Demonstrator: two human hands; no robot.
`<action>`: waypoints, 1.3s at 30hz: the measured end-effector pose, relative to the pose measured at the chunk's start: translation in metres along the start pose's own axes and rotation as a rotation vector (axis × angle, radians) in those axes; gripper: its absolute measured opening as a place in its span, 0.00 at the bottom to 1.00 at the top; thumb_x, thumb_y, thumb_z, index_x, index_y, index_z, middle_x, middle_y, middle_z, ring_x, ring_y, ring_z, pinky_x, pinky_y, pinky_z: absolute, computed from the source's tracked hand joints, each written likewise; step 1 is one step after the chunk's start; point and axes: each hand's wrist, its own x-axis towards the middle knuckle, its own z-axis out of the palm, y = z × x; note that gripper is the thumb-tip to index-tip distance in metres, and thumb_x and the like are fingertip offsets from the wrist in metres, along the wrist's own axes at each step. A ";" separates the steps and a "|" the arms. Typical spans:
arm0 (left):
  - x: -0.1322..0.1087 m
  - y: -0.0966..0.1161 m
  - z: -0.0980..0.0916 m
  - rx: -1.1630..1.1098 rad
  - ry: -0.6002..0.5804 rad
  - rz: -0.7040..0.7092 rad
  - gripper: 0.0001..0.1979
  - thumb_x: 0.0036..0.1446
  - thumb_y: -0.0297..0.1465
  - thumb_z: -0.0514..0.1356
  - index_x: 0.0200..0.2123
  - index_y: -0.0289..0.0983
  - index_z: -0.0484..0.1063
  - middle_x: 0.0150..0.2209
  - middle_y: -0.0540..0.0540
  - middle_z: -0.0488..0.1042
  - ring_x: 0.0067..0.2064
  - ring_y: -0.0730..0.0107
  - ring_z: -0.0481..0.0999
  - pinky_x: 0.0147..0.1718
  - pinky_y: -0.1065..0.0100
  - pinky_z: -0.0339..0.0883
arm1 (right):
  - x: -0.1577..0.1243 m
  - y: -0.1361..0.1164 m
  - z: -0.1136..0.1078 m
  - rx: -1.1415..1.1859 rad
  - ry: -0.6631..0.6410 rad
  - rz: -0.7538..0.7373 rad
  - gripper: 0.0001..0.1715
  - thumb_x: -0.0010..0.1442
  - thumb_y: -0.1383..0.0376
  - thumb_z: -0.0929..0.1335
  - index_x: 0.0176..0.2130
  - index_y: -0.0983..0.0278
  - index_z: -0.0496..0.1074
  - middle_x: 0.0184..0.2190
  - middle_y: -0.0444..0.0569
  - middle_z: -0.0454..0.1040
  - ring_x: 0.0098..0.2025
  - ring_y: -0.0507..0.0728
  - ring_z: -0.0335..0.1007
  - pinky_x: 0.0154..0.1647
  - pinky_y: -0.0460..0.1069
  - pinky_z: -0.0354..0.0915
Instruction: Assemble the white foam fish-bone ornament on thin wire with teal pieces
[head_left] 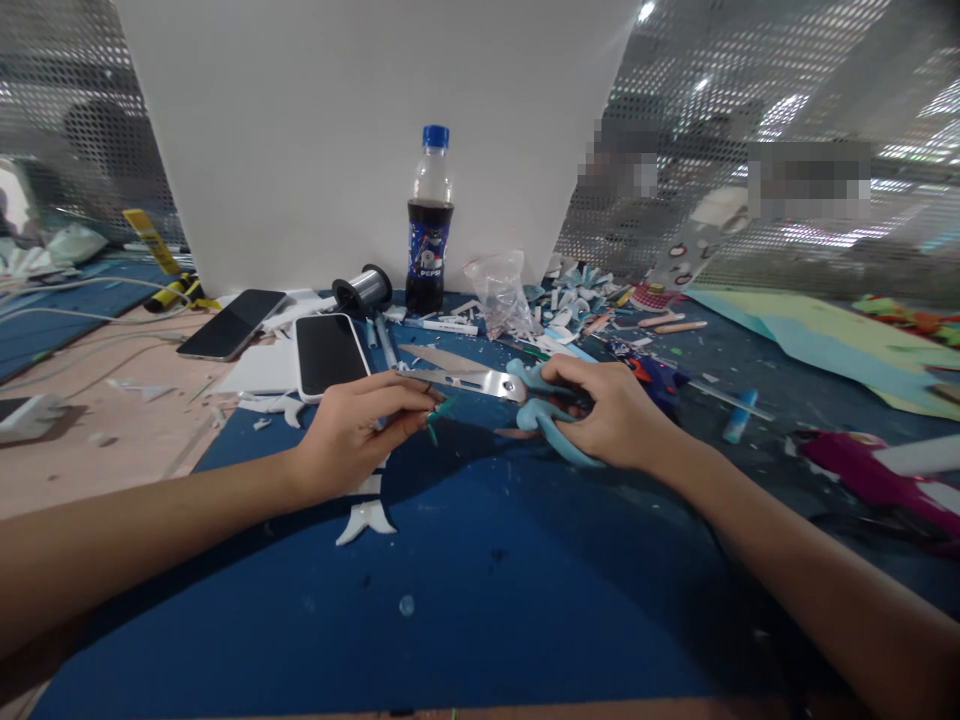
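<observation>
My right hand grips the light blue handles of a pair of scissors, with the blades spread apart and pointing left. Between the thumb and fingers of my left hand is a small green piece, thin and with short prongs; its exact kind is unclear. The blade tips reach over the fingers of my left hand. Beneath that hand on the blue mat lies a white tail-shaped cutout, and other white pieces beside it are partly covered by the hand.
Behind my hands stand a Pepsi bottle, a spool of wire and a clear plastic bag. Two phones lie at the left. Scraps are heaped at the back, and a magenta glue gun lies at the right.
</observation>
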 end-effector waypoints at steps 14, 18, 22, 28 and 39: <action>0.000 0.000 0.000 0.003 -0.005 -0.006 0.05 0.57 0.25 0.57 0.34 0.35 0.73 0.35 0.45 0.78 0.38 0.72 0.78 0.35 0.75 0.73 | 0.000 0.000 0.000 -0.007 0.000 -0.006 0.15 0.46 0.63 0.71 0.25 0.62 0.59 0.18 0.38 0.57 0.20 0.47 0.49 0.20 0.44 0.49; 0.000 0.000 0.000 0.002 -0.009 -0.008 0.05 0.57 0.26 0.57 0.33 0.35 0.73 0.35 0.45 0.78 0.37 0.72 0.78 0.35 0.74 0.74 | 0.000 0.000 0.000 -0.007 0.004 -0.012 0.15 0.47 0.62 0.71 0.25 0.62 0.59 0.18 0.38 0.57 0.19 0.47 0.49 0.20 0.44 0.49; 0.000 0.000 0.000 0.010 0.002 0.006 0.05 0.57 0.26 0.57 0.34 0.36 0.73 0.35 0.46 0.78 0.37 0.72 0.78 0.34 0.74 0.74 | 0.000 0.001 0.000 -0.021 -0.002 -0.016 0.16 0.47 0.62 0.71 0.25 0.62 0.58 0.18 0.39 0.57 0.20 0.47 0.49 0.20 0.44 0.49; -0.001 -0.001 0.000 0.016 -0.010 0.002 0.05 0.57 0.25 0.57 0.34 0.36 0.73 0.35 0.45 0.78 0.38 0.71 0.78 0.34 0.74 0.73 | 0.000 0.002 0.000 -0.025 -0.001 -0.014 0.15 0.47 0.62 0.70 0.25 0.62 0.58 0.18 0.39 0.56 0.20 0.47 0.48 0.21 0.45 0.48; 0.000 0.001 -0.001 0.012 -0.004 -0.004 0.05 0.57 0.26 0.57 0.34 0.36 0.73 0.34 0.45 0.78 0.38 0.72 0.78 0.34 0.73 0.74 | 0.001 -0.001 -0.001 -0.033 -0.007 0.004 0.16 0.48 0.60 0.70 0.24 0.62 0.58 0.18 0.39 0.57 0.20 0.48 0.48 0.21 0.45 0.49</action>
